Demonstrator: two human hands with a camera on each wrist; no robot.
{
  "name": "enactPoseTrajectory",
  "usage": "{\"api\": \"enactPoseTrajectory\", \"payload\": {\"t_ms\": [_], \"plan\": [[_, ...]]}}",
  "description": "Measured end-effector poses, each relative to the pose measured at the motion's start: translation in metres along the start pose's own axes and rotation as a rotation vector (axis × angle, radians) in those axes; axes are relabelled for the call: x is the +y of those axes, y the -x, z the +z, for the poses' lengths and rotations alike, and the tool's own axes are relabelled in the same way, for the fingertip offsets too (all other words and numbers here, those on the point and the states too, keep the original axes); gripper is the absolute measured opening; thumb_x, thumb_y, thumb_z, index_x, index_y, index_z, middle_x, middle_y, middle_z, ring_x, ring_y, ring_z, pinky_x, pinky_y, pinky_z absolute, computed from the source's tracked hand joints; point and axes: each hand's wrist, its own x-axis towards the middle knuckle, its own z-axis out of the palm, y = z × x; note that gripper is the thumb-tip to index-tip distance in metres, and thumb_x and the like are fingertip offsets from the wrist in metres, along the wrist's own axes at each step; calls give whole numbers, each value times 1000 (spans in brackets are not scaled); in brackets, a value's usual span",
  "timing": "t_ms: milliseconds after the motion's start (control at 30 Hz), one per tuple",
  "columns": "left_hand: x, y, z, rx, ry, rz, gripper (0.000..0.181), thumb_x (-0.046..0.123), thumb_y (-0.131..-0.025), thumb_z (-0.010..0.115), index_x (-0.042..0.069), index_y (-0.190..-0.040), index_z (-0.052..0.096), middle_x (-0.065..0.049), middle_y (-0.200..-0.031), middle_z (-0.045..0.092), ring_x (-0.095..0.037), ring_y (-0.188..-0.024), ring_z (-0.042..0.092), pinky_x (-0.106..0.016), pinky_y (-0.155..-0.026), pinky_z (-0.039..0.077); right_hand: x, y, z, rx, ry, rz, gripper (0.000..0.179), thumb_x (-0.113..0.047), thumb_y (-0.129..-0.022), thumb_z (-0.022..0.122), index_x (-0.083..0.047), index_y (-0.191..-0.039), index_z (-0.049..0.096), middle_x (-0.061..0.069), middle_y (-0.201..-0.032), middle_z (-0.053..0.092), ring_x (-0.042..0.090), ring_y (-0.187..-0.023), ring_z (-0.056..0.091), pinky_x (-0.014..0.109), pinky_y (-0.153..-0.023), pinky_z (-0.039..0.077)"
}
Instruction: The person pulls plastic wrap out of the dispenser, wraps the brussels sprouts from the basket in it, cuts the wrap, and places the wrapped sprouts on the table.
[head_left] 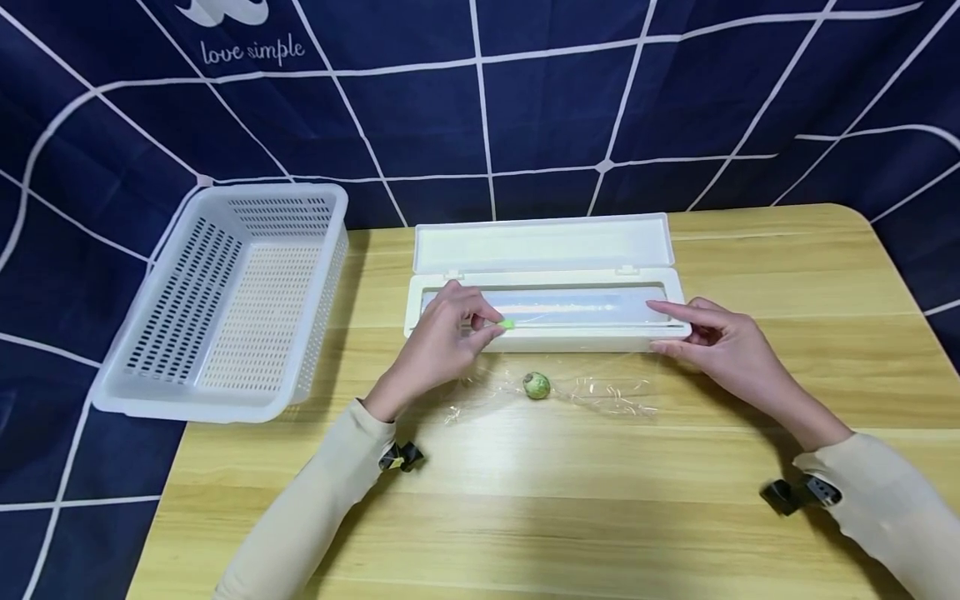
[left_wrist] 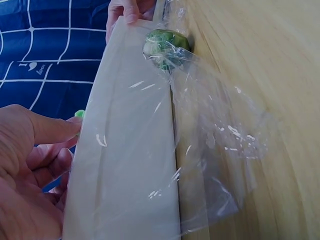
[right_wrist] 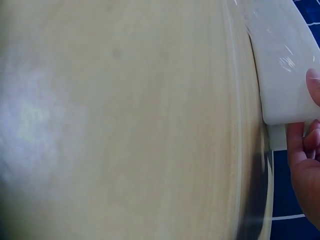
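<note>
We log the left hand (head_left: 444, 329) pinching the green slider (head_left: 507, 323) along the front edge of the white box (head_left: 562, 341), mid-frame; the right hand (head_left: 738, 358) grips the box's right end, thumb in front. The round green vegetable (head_left: 536, 385) sits just below frame centre amid loose film (head_left: 615, 396); wrapped or not, we cannot tell. Risks, we judge: weak bracing lets the box skid; a jerky slide tears film raggedly; tugged film rolls the vegetable across the desk (head_left: 600, 517).
</note>
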Motion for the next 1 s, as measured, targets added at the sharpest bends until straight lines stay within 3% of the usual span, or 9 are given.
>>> {"api": "enactPoseTrajectory", "payload": {"t_ms": [267, 400, 500, 600, 1000], "plan": [[-5, 5, -6, 26, 8, -11, 4, 5, -95, 85, 5, -96, 81, 4, -77, 56, -20, -93, 51, -44, -131, 15, -1, 1, 0, 10, 9, 3, 57, 3, -84, 93, -13, -137, 78, 6, -86, 54, 15, -73, 44, 26, -58, 36], [-6, 7, -9, 32, 0, -39, 4, 5, -95, 85, 5, -96, 81, 4, -78, 56, -21, -94, 48, -39, -112, 37, 0, 0, 0, 8, 6, 6, 57, 3, -84, 93, -13, -137, 78, 6, -86, 54, 15, -74, 44, 25, -58, 37], [-7, 8, -13, 35, -9, -52, 5, 4, -95, 85, 6, -94, 80, 3, -79, 58, -23, -96, 47, -39, -89, 41, 0, -1, 0, 5, 7, 9, 57, 2, -84, 93, -13, -137, 78, 6, -85, 53, 15, -74, 44, 25, -59, 36], [-8, 11, -17, 44, -10, -64, 6, 4, -95, 85, 7, -92, 80, 3, -78, 58, -23, -96, 47, -38, -84, 42, -1, -1, 0, 1, 10, 11, 57, 2, -85, 93, -13, -137, 78, 5, -85, 53, 15, -74, 44, 25, -59, 36], [-14, 15, -25, 34, -8, -72, 6, 2, -94, 85, 6, -95, 81, 3, -79, 59, -23, -95, 47, -38, -84, 41, -1, -2, -1, -12, 20, 3, 57, 3, -85, 92, -11, -138, 77, 5, -84, 51, 14, -74, 43, 25, -59, 35]]}}
